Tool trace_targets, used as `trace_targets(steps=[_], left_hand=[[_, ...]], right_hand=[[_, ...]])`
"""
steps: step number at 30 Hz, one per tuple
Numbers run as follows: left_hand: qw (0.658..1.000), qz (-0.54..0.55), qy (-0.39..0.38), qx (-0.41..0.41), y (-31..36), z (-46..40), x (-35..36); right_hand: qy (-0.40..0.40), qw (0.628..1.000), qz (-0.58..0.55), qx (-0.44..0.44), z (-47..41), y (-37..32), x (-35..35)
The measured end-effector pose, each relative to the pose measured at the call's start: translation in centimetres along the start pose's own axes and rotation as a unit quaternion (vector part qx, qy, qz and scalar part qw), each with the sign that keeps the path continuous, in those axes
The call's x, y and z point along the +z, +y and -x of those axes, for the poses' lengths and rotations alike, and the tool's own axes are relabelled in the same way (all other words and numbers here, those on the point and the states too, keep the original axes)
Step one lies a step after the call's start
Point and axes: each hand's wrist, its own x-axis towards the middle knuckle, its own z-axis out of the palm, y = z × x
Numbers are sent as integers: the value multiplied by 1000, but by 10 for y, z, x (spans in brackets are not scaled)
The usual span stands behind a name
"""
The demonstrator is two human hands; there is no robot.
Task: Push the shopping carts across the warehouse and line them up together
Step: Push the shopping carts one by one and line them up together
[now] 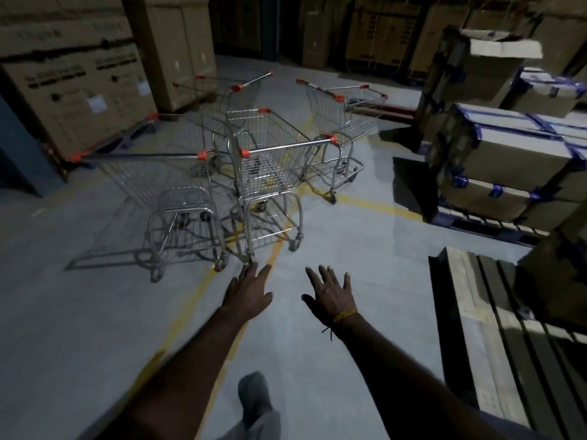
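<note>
Left hand and right hand stretched forward, fingers spread apart, nothing held, carts clustered just beyond the fingertips, untouched

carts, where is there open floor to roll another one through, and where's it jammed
Open floor lies between the nearest cart and the wooden pallet at right, ahead of both open hands, left hand and right hand. More bare concrete sits lower left, beside the left cart. It is crowded in the middle, where the carts cluster at mixed angles.
</note>
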Motion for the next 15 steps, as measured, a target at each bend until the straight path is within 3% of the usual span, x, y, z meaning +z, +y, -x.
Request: trace_targets(steps=[8,15], left_hand=[[1000,14,15,-7,-9,-182,-34],[999,22,36,1,-21,-324,-83]], right_hand=[[-5,1000,21,5,-172,40,-41],[37,999,4,3,-304,54,-89]])
